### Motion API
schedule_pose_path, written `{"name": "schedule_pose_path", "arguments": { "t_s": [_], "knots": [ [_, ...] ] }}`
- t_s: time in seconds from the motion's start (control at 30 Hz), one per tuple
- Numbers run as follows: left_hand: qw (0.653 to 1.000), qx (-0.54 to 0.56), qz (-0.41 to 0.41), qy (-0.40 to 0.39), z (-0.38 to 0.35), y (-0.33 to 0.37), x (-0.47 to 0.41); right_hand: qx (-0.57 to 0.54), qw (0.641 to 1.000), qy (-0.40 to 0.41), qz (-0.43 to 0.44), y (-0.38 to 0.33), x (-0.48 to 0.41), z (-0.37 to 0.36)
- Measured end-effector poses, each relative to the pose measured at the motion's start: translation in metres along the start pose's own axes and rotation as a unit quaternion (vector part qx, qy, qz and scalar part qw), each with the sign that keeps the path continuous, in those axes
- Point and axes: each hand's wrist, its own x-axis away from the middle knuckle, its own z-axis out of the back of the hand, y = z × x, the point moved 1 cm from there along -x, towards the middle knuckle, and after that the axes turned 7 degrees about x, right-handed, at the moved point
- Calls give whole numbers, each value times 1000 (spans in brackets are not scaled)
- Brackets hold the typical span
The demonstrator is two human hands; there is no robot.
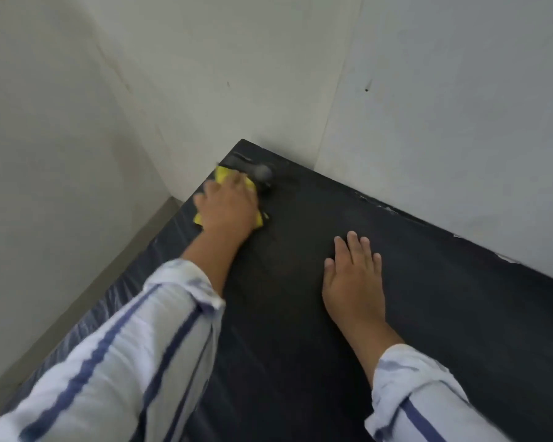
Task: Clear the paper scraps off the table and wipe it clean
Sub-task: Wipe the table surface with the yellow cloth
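Pressing down on a bunched yellow cloth [221, 176], the left hand [227, 207] has its fingers curled over it, though blur hides just how they lie. The right hand [353, 282] lies flat and released, fingers straight, palm on the bare black worktop [444, 330]. It is nearer the person and to the right of the cloth.

The cloth sits at the worktop's far left corner, close to the left edge and well ahead of the right hand. Only the left hand is on it, so any stroke is its to make; the right, I judge, serves as a brace. From that corner the ground left to wipe likely runs rightward along the back wall [460, 106] and back toward the person.

Just beyond the cloth is a dark, blurred round thing [264, 177]; what it is I cannot tell. The cloth is small and crumpled, showing ahead of the fingers and again by the wrist. No paper scraps show. Pale flecks [382, 208] dot the worktop's far edge by the wall.
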Motion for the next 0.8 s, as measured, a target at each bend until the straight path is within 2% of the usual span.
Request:
{"name": "schedule_pose_path", "arguments": {
  "t_s": [0.07,0.1,0.13,0.23,0.27,0.3,0.4,0.47,0.53,0.57,0.67,0.73,0.8],
  "knots": [
    [996,41,83,16,8,-3,-22,0,1000,7,-1,0,0,-1],
    [996,43,76,24,6,7,-21,-2,1000,8,-1,1,0,-1],
    [998,43,35,34,4,22,-14,-4,1000,9,0,1,0,-1],
    [980,2,-196,-13,-12,68,31,-4,1000,16,2,1,0,-2],
    [972,-17,-232,-38,-21,69,34,-4,1000,19,2,2,0,-3],
    [973,-25,-226,-41,-21,63,27,-5,1000,19,2,2,0,-4],
    [997,-44,-62,16,-10,9,-37,-4,1000,13,4,2,0,-4],
    [997,-15,70,33,9,-39,-70,-2,1000,13,0,2,0,-4],
    [988,30,136,68,25,-63,-65,-5,1000,15,-4,1,0,-3],
    [986,43,133,87,30,-61,-50,-5,1000,14,-5,0,1,-3],
    [992,57,8,115,34,-28,33,-4,1000,5,-7,-3,1,-1],
    [990,53,-99,81,28,-14,105,-1,1000,0,-7,-2,0,0],
    [987,52,-152,26,22,-22,163,5,1000,-4,-15,-3,1,1]
  ]
}}
